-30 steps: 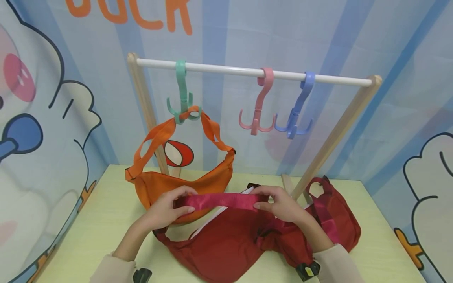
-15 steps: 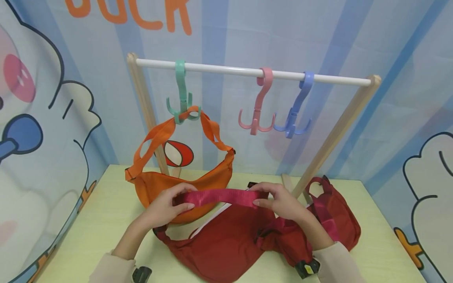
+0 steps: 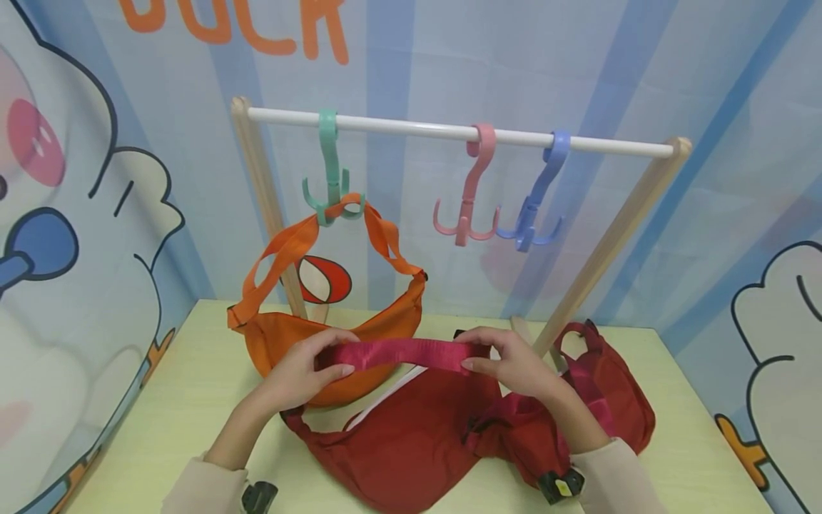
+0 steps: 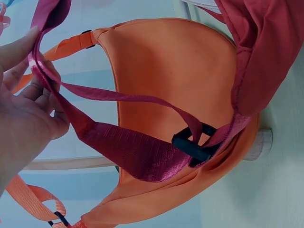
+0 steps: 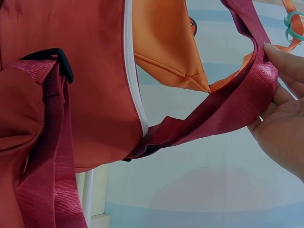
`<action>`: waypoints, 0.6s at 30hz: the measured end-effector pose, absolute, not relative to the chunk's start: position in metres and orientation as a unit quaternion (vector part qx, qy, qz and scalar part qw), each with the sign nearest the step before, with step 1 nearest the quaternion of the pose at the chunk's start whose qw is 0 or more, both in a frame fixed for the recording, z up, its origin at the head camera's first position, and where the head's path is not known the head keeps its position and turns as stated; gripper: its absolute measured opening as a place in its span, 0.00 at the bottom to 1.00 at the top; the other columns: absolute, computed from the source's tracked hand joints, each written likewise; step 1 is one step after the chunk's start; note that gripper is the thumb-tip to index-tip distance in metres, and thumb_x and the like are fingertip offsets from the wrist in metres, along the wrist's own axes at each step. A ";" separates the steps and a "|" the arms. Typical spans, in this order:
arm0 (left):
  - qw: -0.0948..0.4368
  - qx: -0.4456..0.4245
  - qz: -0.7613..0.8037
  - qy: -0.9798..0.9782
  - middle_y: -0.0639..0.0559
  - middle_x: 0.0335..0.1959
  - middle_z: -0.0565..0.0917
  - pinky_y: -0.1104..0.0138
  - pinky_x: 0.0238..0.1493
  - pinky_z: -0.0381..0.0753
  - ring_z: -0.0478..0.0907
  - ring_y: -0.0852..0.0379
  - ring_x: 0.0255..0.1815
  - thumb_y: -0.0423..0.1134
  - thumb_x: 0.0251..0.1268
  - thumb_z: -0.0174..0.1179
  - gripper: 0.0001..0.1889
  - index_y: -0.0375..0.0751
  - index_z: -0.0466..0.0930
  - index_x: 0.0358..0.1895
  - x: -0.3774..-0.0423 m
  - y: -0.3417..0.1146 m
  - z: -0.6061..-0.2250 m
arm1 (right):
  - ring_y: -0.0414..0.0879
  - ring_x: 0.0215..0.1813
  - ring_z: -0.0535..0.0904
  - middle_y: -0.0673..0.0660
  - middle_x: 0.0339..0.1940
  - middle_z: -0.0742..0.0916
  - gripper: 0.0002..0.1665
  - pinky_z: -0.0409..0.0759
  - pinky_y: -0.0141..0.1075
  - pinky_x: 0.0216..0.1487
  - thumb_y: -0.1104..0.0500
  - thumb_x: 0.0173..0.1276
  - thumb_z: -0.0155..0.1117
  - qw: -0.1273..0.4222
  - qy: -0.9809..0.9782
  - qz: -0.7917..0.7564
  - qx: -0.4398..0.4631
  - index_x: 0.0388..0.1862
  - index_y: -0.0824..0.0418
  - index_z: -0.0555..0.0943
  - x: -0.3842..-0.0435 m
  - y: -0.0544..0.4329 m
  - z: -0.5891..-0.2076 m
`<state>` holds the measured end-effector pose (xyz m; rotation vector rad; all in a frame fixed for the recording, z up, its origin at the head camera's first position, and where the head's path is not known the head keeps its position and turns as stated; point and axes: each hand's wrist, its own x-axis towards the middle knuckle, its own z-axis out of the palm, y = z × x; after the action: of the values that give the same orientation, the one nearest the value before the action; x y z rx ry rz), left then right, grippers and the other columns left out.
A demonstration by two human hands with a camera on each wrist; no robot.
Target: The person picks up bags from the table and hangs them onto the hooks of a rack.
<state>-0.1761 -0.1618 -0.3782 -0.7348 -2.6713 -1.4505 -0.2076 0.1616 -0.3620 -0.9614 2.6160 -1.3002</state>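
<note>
As 2 hands (image 3: 297, 375) (image 3: 516, 368) pinch 1 strap (image 3: 401, 351), 3 hooks (image 3: 330, 153) (image 3: 473, 178) (image 3: 545, 178) abv.

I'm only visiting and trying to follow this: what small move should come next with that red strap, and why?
Probably lift the red strap toward the pink hook: the left hand and right hand pinch it, that hook carries nothing, and an orange strap already loops over the green hook.
</note>
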 end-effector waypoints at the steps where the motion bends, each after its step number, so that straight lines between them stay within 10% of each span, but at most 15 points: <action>1: 0.007 -0.235 -0.464 -0.854 0.51 0.44 0.78 0.64 0.39 0.75 0.73 0.54 0.40 0.36 0.58 0.62 0.16 0.42 0.74 0.50 -0.176 -0.162 -0.378 | 0.44 0.35 0.73 0.49 0.34 0.82 0.17 0.72 0.34 0.37 0.62 0.59 0.65 0.033 0.850 -0.424 -0.312 0.49 0.60 0.79 -0.207 0.162 -0.361; 18: 0.018 -0.231 -0.465 -0.855 0.51 0.42 0.78 0.63 0.39 0.75 0.73 0.55 0.39 0.35 0.58 0.61 0.16 0.43 0.74 0.50 -0.175 -0.157 -0.371 | 0.43 0.33 0.74 0.50 0.32 0.83 0.17 0.71 0.33 0.33 0.64 0.59 0.65 0.020 0.842 -0.428 -0.328 0.48 0.62 0.79 -0.207 0.163 -0.350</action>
<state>-0.1755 -0.1575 -0.3715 -0.7162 -2.6538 -1.4433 -0.2073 0.1635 -0.3501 -1.0169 2.6129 -1.3274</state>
